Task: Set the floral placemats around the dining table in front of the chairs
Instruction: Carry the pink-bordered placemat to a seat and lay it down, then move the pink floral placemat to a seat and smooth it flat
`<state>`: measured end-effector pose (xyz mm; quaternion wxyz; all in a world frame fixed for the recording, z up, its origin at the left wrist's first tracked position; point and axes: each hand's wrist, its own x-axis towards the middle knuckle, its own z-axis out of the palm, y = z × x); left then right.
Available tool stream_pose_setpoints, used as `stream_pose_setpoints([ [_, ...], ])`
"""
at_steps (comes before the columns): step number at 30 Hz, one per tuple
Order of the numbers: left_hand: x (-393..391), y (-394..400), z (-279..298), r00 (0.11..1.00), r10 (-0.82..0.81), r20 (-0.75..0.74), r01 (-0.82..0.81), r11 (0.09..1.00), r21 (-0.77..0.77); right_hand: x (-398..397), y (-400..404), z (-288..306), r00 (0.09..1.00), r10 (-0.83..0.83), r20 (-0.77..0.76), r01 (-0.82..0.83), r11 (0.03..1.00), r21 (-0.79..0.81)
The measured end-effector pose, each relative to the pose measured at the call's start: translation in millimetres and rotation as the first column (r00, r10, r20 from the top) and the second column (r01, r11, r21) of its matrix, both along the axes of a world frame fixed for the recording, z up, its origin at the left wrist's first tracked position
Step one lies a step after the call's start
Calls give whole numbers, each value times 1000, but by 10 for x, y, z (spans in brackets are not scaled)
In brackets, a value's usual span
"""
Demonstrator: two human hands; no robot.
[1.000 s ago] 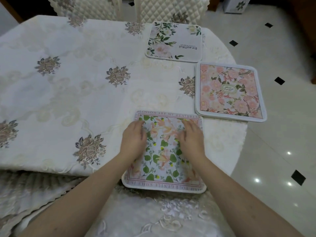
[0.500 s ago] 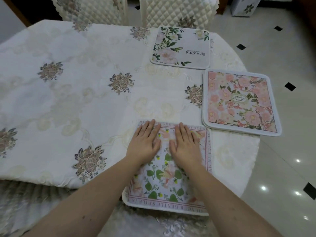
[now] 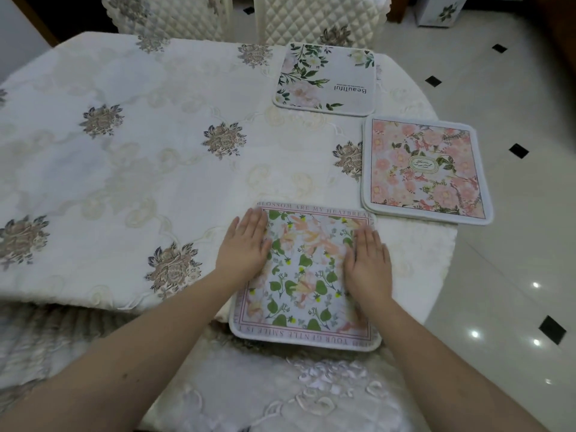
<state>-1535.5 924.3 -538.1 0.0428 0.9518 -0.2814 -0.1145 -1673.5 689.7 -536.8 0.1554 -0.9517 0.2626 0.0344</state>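
Placemat with green leaves [image 3: 307, 269] flat at near counter [image 3: 140, 169] edge, overhanging slightly. Left hand [image 3: 246, 244] flat on its left edge, fingers straight; right hand [image 3: 367, 263] flat on right side, fingers straight. Pink placemat [image 3: 424, 169] at right edge, white "Beautiful" placemat [image 3: 325, 79] farther, before quilted chair [image 3: 321, 18].

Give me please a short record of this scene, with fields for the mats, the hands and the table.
mats on table: three
near mat: green leaves and peach flowers, its near edge overhangs the table edge
pink mat: at the right edge of the table
white mat: far side, in front of a quilted chair
left hand: flat on the near mat's left side
right hand: flat on its right side
table: covered with a cream flowered cloth
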Motion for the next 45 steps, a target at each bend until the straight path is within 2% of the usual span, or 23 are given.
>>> stream_pose_setpoints([
  [3, -338, -108, 5, 989, -140, -50, 136, 988, -75, 42, 419, 33, 987, 159, 26, -160, 984, 75],
  [6, -610, -151, -87, 984, -131, -118, 123, 990, -75, 53, 647, -33, 960, 280, 5, -279, 954, 112],
  [8, -698, -110, -126, 983, -130, -133, 123, 991, -59, 7, 656, -66, 941, 335, -42, -330, 940, 83],
  [12, -672, 103, -143, 964, -252, -89, 251, 968, -16, -163, 522, -18, 867, 477, -147, -473, 879, 65],
  [16, -565, 383, -71, 944, -289, -159, 301, 952, 53, -378, 260, 8, 776, 571, -267, -580, 813, 55],
  [21, -456, 738, -32, 926, -305, -225, 333, 937, 102, -580, 0, 55, 771, 547, -326, -552, 829, 88],
  [26, -429, 836, 100, 922, -319, -217, 363, 909, 204, -714, -185, 169, 755, 529, -387, -531, 840, 112],
  [31, -380, 790, 319, 927, -291, -236, 369, 817, 444, -733, -292, 391, 748, 488, -451, -485, 865, 131],
  [33, -425, 682, 480, 946, -229, -230, 315, 817, 483, -697, -302, 510, 780, 436, -449, -439, 892, 104],
  [38, -630, 242, 791, 980, -181, -86, 200, 913, 356, -795, -256, 805, 904, 290, -314, -310, 951, -16],
  [41, -770, -59, 933, 977, -215, -9, 210, 941, 267, -896, -285, 946, 946, 225, -231, -246, 967, -65],
  [45, -949, -501, 1125, 971, -237, -7, 234, 953, 192, -1035, -448, 1098, 975, 165, -151, -178, 981, -82],
])
